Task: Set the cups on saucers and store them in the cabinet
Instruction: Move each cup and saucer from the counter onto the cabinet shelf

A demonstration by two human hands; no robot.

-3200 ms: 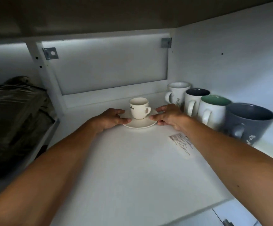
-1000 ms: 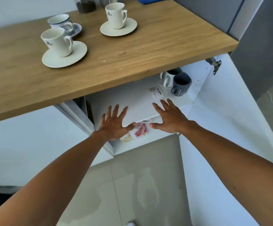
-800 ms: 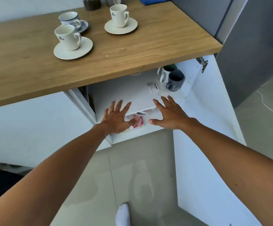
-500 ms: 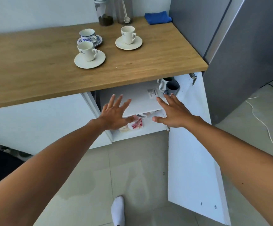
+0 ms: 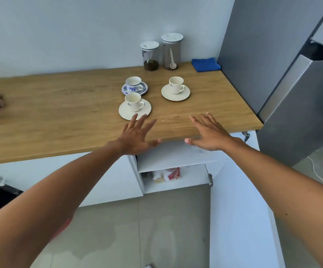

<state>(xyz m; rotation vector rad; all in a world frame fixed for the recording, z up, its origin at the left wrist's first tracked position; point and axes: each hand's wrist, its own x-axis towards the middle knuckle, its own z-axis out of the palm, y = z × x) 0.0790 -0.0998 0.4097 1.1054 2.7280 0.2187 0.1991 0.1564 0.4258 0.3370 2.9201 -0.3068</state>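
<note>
Hovering empty over counter edge (image 5: 176,139): left hand (image 5: 137,136); right hand (image 5: 209,135).

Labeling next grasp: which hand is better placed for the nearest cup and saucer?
Left, likely: the left hand, open, has fingertips at the near cream saucer; the right hand, open, is farther right.

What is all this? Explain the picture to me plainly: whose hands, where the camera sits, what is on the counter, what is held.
No machine: a person works with bare hands, and the one camera sits on their head, looking forward and down. The left hand and right hand reach with fingers spread over the front edge of the wooden counter; neither has a grip on anything. On it stand three cups, each on its saucer: a near cup, a right cup and a blue-trimmed cup behind. By the wall are a short jar, a tall jar and a blue cloth. Below, the cabinet stands open.
</note>
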